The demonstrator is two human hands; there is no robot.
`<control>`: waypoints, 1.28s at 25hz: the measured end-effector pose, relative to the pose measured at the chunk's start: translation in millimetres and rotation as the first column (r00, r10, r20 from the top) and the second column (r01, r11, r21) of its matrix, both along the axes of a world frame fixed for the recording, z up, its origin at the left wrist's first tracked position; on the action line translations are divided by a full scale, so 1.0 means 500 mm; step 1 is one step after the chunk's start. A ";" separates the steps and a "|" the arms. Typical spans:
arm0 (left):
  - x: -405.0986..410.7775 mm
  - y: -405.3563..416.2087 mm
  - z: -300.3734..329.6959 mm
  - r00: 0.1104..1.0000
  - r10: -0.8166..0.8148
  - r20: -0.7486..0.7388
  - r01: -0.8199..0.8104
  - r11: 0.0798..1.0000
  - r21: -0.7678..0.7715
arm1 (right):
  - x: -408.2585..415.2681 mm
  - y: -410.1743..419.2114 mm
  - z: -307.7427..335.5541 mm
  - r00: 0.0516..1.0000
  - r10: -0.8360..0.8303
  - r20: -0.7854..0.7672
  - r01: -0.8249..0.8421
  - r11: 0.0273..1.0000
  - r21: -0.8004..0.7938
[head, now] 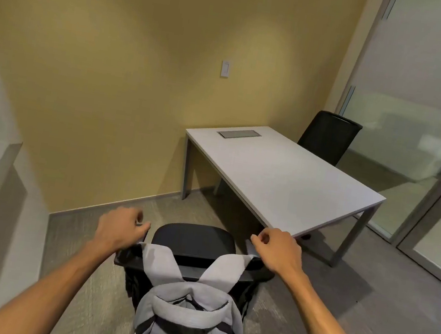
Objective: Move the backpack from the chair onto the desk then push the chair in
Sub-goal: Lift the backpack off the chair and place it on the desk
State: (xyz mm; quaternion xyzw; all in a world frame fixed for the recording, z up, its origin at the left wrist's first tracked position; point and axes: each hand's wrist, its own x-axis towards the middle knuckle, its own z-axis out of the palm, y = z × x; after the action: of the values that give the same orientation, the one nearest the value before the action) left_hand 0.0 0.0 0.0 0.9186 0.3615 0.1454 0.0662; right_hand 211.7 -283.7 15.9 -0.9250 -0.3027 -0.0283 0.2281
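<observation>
Grey backpack (188, 319) hangs by its straps over the chair (194, 260) backrest between left hand (118, 227) and right hand (277, 249), both half-curled, gripping nothing; lift pending: unhook straps, carry to worktop (283, 176) beyond right hand.

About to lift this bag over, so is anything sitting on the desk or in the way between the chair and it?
Nothing visible blocks the way. The backpack hangs by its straps over the chair back. The desk top is bare apart from a flush panel at its far end, and open carpet lies between them.
</observation>
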 end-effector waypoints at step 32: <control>0.002 -0.022 -0.095 0.485 0.821 0.301 -0.110 0.399 -0.911 | -0.025 0.041 -0.127 0.969 -0.229 -0.089 0.224 0.972 -0.066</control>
State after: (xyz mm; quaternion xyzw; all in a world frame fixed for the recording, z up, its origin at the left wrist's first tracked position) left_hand 0.9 -11.0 -47.7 0.4743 0.5954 0.3308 0.5578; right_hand 199.3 -263.2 -47.8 -0.9597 -0.1845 -0.0015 0.2120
